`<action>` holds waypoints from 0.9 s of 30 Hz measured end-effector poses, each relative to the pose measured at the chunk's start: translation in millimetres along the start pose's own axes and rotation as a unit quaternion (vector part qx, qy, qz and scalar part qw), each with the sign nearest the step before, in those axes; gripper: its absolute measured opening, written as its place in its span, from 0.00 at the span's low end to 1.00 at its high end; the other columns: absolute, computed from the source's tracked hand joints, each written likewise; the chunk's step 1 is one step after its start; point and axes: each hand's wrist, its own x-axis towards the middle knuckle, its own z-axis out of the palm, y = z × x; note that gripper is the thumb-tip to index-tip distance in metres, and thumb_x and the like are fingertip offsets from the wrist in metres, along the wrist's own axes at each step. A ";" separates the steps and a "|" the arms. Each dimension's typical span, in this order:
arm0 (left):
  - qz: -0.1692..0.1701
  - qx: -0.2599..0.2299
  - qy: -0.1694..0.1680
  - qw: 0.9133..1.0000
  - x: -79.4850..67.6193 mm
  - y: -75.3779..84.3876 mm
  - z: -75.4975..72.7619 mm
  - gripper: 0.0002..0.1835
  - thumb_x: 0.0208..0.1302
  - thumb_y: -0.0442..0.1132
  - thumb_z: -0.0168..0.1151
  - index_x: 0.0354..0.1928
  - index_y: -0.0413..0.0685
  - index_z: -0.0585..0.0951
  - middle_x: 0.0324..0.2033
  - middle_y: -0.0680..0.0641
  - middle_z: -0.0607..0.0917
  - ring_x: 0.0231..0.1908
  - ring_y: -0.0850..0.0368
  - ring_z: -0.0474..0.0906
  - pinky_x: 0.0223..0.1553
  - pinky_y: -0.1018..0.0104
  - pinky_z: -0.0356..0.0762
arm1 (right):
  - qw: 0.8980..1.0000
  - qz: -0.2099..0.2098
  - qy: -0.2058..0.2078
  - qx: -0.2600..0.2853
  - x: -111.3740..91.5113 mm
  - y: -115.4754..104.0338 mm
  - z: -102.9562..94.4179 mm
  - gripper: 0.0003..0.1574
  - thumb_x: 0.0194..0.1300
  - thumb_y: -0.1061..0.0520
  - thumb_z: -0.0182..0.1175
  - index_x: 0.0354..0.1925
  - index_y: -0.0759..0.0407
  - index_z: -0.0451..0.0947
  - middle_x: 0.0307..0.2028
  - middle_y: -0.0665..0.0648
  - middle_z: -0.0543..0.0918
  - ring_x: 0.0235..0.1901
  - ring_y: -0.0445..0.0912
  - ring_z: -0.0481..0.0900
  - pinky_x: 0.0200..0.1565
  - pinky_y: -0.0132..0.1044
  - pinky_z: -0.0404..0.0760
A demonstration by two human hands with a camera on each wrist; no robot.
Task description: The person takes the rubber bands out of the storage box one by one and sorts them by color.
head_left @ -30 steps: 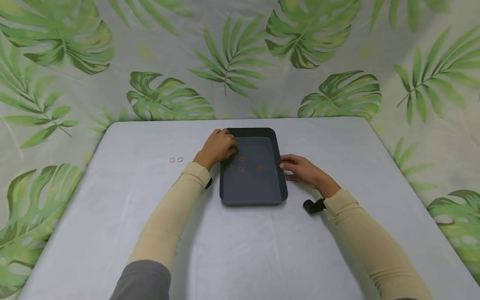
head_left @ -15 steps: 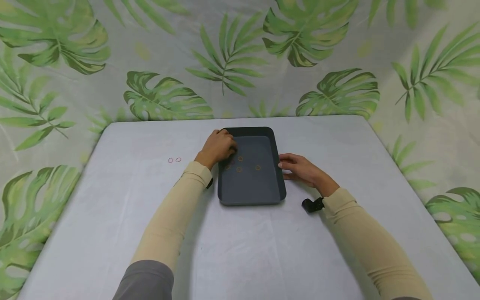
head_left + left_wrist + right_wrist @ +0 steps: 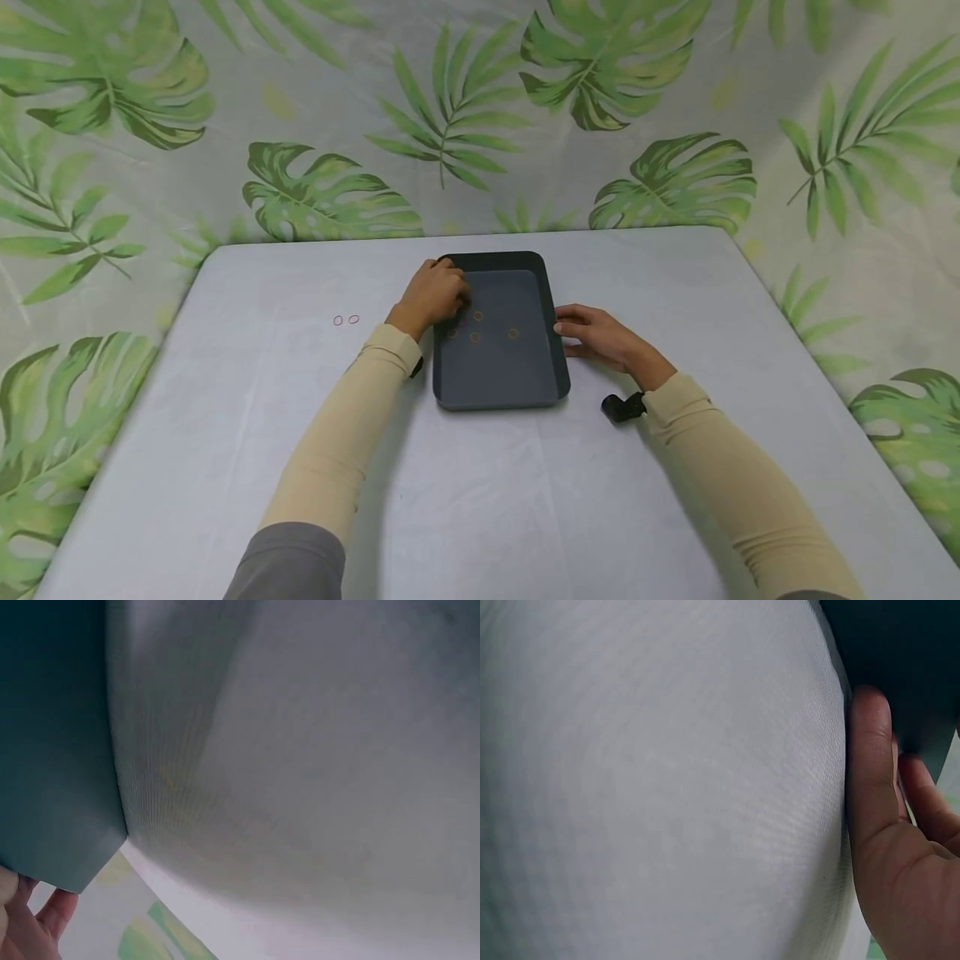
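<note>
In the head view a dark grey rectangular tray (image 3: 502,375) lies on the white cloth. Several small thin yellow-orange rings (image 3: 513,333) lie inside it. My left hand (image 3: 429,296) reaches over the tray's left rim with bent fingers; its fingertips are hidden, and I cannot tell whether they hold anything. A faint reddish mark shows just below those fingers. The left wrist view has a fingertip (image 3: 60,904) at the rim near the far corner. Along the right side, my right hand (image 3: 600,335) touches the outer wall; the right wrist view shows one straight finger (image 3: 871,750) lying against it.
Two thin red rings (image 3: 346,320) lie on the white tablecloth (image 3: 480,500) left of the tray. A leaf-printed cloth (image 3: 480,125) hangs behind the table. A black wrist camera (image 3: 622,408) sits under the right wrist.
The head view has shifted slightly, moving everything a little left in frame. A faint reddish mark now shows below the left fingers in the tray. Both hands stay at the tray's sides.
</note>
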 end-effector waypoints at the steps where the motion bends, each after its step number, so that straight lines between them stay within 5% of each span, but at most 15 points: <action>1: 0.003 -0.004 0.000 1.000 -0.2 -0.5 0.4 0.11 0.70 0.38 0.60 0.43 0.61 0.90 0.51 0.52 0.87 0.58 0.48 0.74 0.66 0.47 0.67 | 1.000 0.001 0.000 0.001 0.1 0.1 0.1 0.34 0.76 0.55 0.52 0.74 0.61 0.56 0.73 0.65 0.61 0.73 0.59 0.62 0.64 0.48 0.77; 27: 0.007 -0.023 -0.022 0.999 1.2 -0.5 1.2 0.07 0.68 0.39 0.62 0.36 0.54 0.89 0.52 0.51 0.85 0.57 0.48 0.74 0.66 0.48 0.66 | 1.000 -0.008 -0.005 -0.001 -0.1 1.7 -0.9 0.38 0.76 0.54 0.53 0.76 0.63 0.51 0.74 0.66 0.58 0.73 0.60 0.61 0.64 0.46 0.78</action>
